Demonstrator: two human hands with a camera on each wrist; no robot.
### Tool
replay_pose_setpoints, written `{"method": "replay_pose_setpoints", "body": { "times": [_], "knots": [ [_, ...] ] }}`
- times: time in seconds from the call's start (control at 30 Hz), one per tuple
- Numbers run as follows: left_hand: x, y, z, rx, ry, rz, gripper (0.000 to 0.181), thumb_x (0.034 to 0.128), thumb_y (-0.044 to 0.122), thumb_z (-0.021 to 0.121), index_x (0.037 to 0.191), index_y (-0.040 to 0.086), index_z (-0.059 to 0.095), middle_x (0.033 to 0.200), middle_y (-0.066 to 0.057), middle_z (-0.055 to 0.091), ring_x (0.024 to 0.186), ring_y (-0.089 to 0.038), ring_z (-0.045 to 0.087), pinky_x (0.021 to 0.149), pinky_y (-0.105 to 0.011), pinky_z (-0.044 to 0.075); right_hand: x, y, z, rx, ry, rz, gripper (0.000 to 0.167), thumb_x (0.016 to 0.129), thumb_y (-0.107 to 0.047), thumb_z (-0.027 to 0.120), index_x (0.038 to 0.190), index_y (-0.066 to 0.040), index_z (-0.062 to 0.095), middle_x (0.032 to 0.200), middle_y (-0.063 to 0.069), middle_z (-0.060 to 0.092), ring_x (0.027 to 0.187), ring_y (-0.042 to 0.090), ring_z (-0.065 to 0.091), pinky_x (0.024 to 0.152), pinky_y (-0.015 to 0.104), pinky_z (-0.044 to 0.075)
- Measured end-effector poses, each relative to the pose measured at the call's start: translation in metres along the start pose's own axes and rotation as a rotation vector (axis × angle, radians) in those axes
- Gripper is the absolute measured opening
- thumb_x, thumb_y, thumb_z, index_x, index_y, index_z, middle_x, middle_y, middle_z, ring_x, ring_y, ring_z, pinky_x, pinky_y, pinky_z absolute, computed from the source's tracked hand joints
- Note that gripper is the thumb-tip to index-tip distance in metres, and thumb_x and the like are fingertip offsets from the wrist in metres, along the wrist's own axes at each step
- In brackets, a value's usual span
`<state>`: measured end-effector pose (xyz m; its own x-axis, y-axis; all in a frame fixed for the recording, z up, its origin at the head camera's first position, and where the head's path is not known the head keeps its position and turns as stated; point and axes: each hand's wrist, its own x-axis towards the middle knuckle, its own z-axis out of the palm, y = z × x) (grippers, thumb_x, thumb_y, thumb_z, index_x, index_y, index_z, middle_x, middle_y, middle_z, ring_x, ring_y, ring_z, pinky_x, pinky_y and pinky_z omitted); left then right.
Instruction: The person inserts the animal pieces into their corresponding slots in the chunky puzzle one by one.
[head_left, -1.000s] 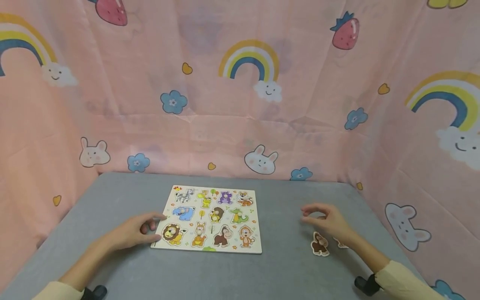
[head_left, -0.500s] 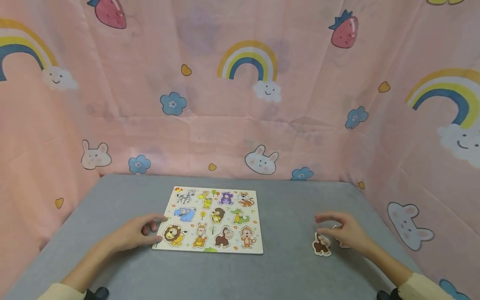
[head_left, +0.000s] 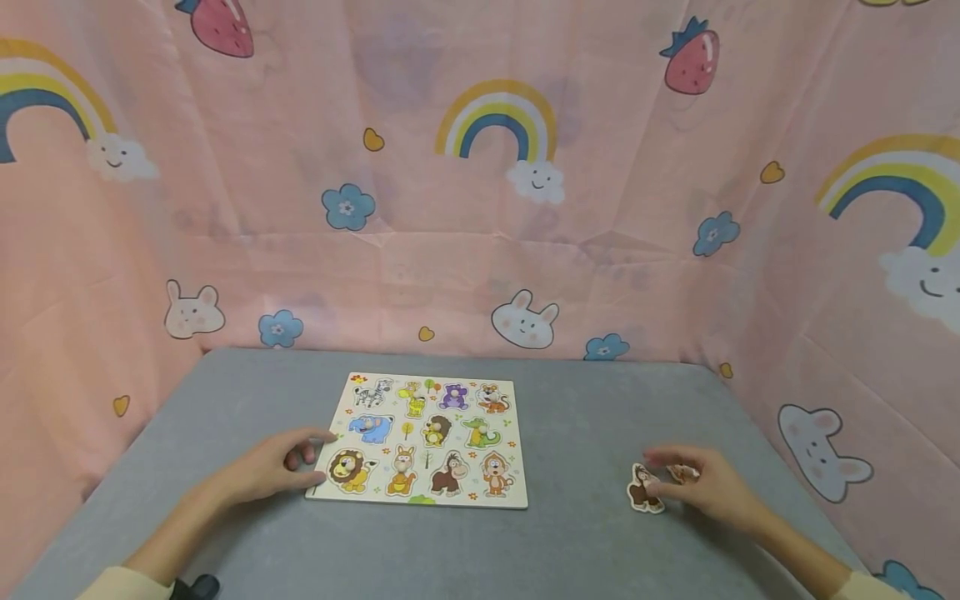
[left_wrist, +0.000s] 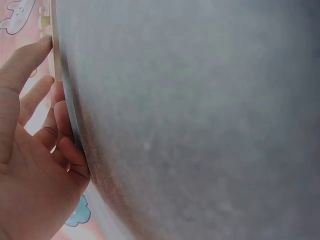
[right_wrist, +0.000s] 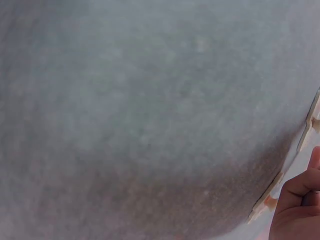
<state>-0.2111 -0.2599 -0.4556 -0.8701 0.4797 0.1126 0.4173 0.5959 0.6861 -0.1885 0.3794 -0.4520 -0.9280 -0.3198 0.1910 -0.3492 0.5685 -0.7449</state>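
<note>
A wooden animal puzzle board [head_left: 416,502] lies flat on the grey table, printed or filled with a zebra, a lion, an elephant and several other animals. My left hand [head_left: 262,468] touches its left edge with thumb and fingertips, seen close up as a hand [left_wrist: 40,175] in the left wrist view. Off to the right, a brown animal puzzle piece [head_left: 642,493] lies on the table. My right hand [head_left: 716,487] is low over a second puzzle piece [head_left: 681,472], partly hidden between its thumb and fingers, which stand apart. The thumb tip overlaps the brown piece.
The grey table [head_left: 465,550] reaches back to a pink curtain [head_left: 420,283] patterned with rainbows, rabbits and flowers, which also hangs along both sides. Bare tabletop lies between the board and the loose pieces.
My right hand has moved right and down from left of the loose pieces to over them. The left hand stays at the board's edge, and the board has not moved.
</note>
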Motion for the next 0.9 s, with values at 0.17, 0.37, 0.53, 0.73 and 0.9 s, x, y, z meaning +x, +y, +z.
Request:
{"method": "replay_pose_setpoints", "body": {
  "times": [0.17, 0.37, 0.53, 0.73, 0.9],
  "knots": [
    [0.0, 0.0, 0.0, -0.02, -0.001, 0.004, 0.052, 0.0871, 0.023, 0.083, 0.13, 0.003, 0.062, 0.09, 0.0, 0.051, 0.072, -0.01, 0.046, 0.066, -0.028, 0.038, 0.0, 0.0, 0.002, 0.019, -0.026, -0.024, 0.037, 0.086, -0.009, 0.082, 0.119, 0.001, 0.071, 0.106, 0.008, 0.072, 0.1, 0.017, 0.066, 0.087, 0.027, 0.048],
    [-0.001, 0.0, 0.0, -0.018, 0.0, -0.007, 0.052, 0.0869, 0.023, 0.083, 0.13, 0.002, 0.062, 0.09, 0.0, 0.051, 0.073, -0.01, 0.046, 0.066, -0.028, 0.037, 0.004, 0.004, 0.004, 0.033, -0.095, -0.103, 0.03, 0.086, -0.006, 0.081, 0.114, 0.001, 0.072, 0.101, 0.01, 0.072, 0.09, 0.021, 0.065, 0.081, 0.031, 0.05],
    [0.0, 0.001, -0.001, -0.011, -0.002, -0.01, 0.052, 0.0871, 0.023, 0.083, 0.13, 0.003, 0.062, 0.09, 0.0, 0.051, 0.073, -0.01, 0.046, 0.066, -0.029, 0.037, 0.005, 0.005, 0.005, 0.012, -0.116, -0.107, 0.023, 0.086, -0.007, 0.081, 0.107, -0.001, 0.076, 0.096, 0.007, 0.071, 0.087, 0.018, 0.063, 0.078, 0.03, 0.051],
    [0.0, 0.001, -0.001, -0.02, -0.005, -0.007, 0.052, 0.0873, 0.023, 0.083, 0.13, 0.002, 0.062, 0.09, 0.0, 0.051, 0.073, -0.01, 0.046, 0.066, -0.029, 0.037, 0.009, 0.004, 0.005, -0.034, -0.124, -0.1, 0.012, 0.088, -0.01, 0.08, 0.099, -0.006, 0.078, 0.092, 0.005, 0.071, 0.086, 0.015, 0.062, 0.078, 0.03, 0.05],
    [0.0, -0.001, 0.0, -0.007, -0.001, -0.008, 0.052, 0.0873, 0.025, 0.083, 0.13, 0.003, 0.062, 0.09, 0.001, 0.052, 0.073, -0.009, 0.046, 0.067, -0.029, 0.037, 0.011, 0.004, 0.005, -0.082, -0.122, -0.089, 0.009, 0.087, -0.012, 0.081, 0.095, -0.009, 0.079, 0.089, 0.005, 0.071, 0.086, 0.012, 0.062, 0.074, 0.031, 0.051]
  ]
}}
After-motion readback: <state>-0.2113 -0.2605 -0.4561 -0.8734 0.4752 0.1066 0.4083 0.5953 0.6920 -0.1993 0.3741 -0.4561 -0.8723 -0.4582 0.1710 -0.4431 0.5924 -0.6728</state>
